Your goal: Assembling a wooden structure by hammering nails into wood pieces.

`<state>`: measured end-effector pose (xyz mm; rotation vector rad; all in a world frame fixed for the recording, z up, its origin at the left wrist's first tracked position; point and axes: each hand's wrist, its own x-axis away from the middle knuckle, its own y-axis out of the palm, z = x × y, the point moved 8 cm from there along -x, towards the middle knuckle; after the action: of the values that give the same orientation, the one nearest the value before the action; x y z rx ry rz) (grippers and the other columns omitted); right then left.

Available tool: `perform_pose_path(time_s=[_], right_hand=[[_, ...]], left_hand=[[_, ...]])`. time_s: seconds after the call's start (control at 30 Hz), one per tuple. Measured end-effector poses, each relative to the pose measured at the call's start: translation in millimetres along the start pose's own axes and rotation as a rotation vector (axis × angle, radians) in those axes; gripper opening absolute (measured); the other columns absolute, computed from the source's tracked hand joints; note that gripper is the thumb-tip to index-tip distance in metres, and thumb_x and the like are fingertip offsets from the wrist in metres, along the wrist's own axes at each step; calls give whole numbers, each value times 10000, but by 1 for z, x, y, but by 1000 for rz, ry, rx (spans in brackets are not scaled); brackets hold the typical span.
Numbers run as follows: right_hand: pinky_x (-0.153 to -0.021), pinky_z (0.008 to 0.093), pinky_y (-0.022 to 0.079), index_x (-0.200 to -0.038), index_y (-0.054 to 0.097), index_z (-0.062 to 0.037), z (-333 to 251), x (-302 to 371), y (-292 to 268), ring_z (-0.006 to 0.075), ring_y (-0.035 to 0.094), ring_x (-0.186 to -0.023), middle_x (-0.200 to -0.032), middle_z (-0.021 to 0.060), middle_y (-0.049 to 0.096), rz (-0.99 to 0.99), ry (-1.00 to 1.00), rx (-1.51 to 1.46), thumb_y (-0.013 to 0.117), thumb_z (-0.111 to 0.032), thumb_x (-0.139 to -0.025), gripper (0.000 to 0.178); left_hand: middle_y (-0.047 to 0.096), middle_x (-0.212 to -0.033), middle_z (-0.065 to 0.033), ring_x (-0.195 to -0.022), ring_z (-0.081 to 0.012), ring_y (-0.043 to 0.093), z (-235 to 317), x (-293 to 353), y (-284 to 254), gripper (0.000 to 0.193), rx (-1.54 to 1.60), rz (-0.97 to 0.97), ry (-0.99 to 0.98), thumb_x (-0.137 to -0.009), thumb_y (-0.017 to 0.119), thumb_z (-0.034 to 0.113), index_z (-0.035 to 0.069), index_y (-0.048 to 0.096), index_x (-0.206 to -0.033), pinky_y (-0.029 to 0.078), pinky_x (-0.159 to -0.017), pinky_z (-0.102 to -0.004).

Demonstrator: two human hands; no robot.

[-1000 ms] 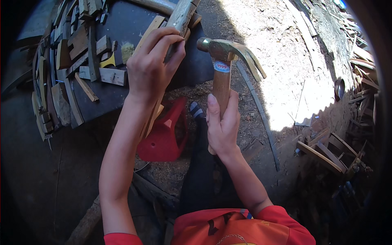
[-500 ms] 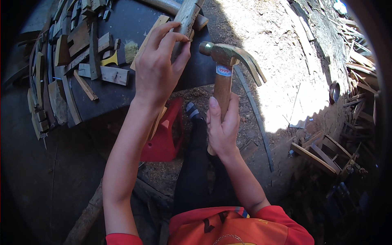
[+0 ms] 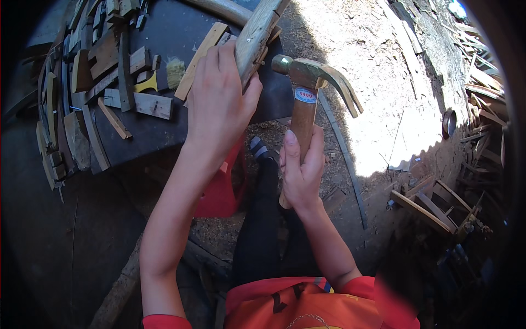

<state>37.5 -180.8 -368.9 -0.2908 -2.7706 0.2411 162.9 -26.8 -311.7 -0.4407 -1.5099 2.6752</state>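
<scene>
Fingers closed, my left hand (image 3: 222, 93) grips the lower end of a weathered wooden piece (image 3: 257, 35) by the right edge of the dark table (image 3: 148, 129). The wood tilts up and to the right, and its far end runs out of view. A claw hammer (image 3: 302, 118) stands upright in my right hand (image 3: 303, 172), which is wrapped round the lower part of its wooden handle. The metal head is just right of the wooden piece, apart from it, with the claw curving to the right. Under the left hand and wood lies a pale wooden strip (image 3: 201, 60).
Several wood offcuts (image 3: 154, 104) crowd the table's left, beside a yellow-ended brush (image 3: 148, 83). A round wooden pole (image 3: 222, 8) lies at the back. Below the table edge stands a red plastic stool (image 3: 219, 200). Scrap wood (image 3: 422, 211) is heaped on the right.
My left hand has gone from fingertips on the wood to a fuller grip round it, and the wood has shifted right and nearer. The hammer has moved slightly right.
</scene>
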Motion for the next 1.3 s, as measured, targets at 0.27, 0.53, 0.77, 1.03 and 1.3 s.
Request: perform_pose_path(time_s=[0.27, 0.53, 0.77, 1.03, 1.3], right_hand=[[-731, 355, 513, -1250, 516, 16, 1, 1, 0, 188, 639, -789, -889, 112, 633, -20, 21, -35, 588, -278, -1094, 340], [-584, 260, 448, -1280, 496, 8, -3, 4, -14, 92, 563, -672, -867, 50, 586, -5, -22, -76, 548, -238, -1107, 305], [-536, 207, 406, -1298, 493, 5, -12, 8, -28, 47, 499, -647, -918, 26, 552, -8, -40, -9, 520, -224, -1115, 295], [-544, 215, 384, -1271, 501, 3, -26, 14, -36, 44, 478, -615, -815, 4, 531, -32, -156, 214, 539, -258, -1109, 309], [-529, 215, 365, -1247, 499, -1, -47, 8, -42, 48, 471, -586, -793, 2, 530, -73, -143, 274, 547, -294, -1108, 328]], left_hand=[[620, -1000, -252, -956, -480, 641, -2, 2, 11, 470, -137, -82, -129, -916, 803, 307, -43, 528, -1066, 517, -814, -539], [657, -1096, -264, -1017, -448, 669, -8, -5, 10, 617, 9, -325, -84, -876, 825, 440, -72, 558, -1096, 553, -844, -507], [685, -1022, -265, -1002, -453, 662, -15, 1, 11, 717, 79, -251, -103, -823, 857, 507, -54, 584, -1176, 532, -856, -505], [659, -1077, -251, -1013, -454, 668, -21, -6, 14, 789, 39, -418, -113, -800, 858, 543, -42, 526, -1212, 549, -850, -496], [647, -1129, -185, -1026, -368, 667, -8, 11, -2, 736, -113, 23, 129, -784, 866, 479, 12, 554, -1260, 539, -908, -443]])
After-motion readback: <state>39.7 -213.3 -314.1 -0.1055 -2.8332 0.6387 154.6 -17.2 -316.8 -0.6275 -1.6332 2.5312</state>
